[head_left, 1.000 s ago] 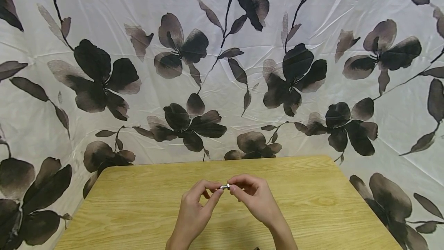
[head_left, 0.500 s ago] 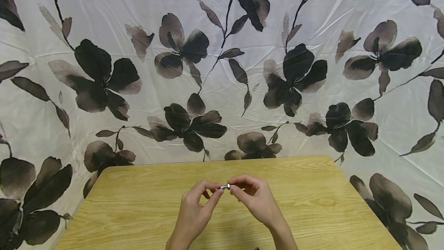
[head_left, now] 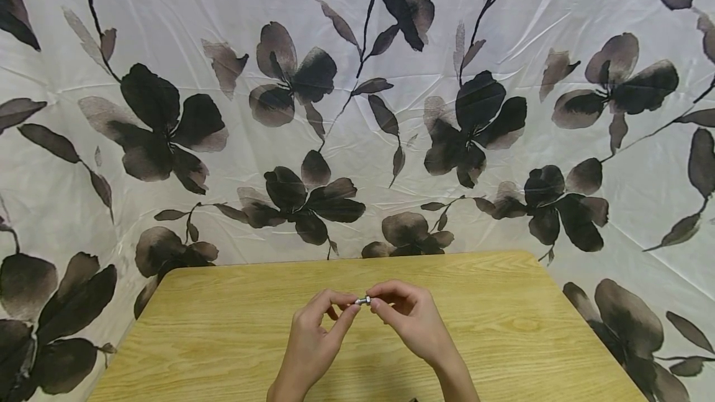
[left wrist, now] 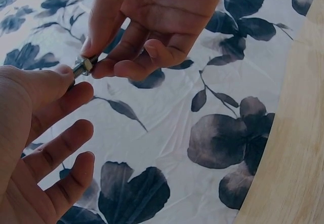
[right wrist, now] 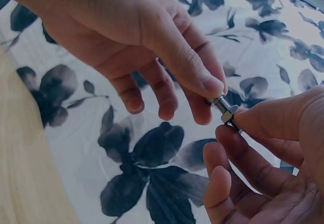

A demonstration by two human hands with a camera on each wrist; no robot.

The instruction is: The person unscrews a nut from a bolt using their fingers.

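A small silver bolt (head_left: 362, 301) with a hex nut (right wrist: 229, 115) on its thread is held level between the two hands above the table. My left hand (head_left: 314, 337) pinches one end of the bolt between thumb and index finger; those fingertips hide that end. Opposite it, my right hand (head_left: 418, 322) pinches at the nut with thumb and index finger, its other fingers loosely bent. In the right wrist view, thread shows on both sides of the nut. The left wrist view also has the nut (left wrist: 84, 64) between both sets of fingertips.
Below the hands lies a light wood-grain table (head_left: 223, 327) with rounded far corners. A white cloth (head_left: 391, 216) with dark flower prints hangs behind it and along both sides. A tiny dark object (head_left: 413, 399) just shows at the bottom edge of the head view.
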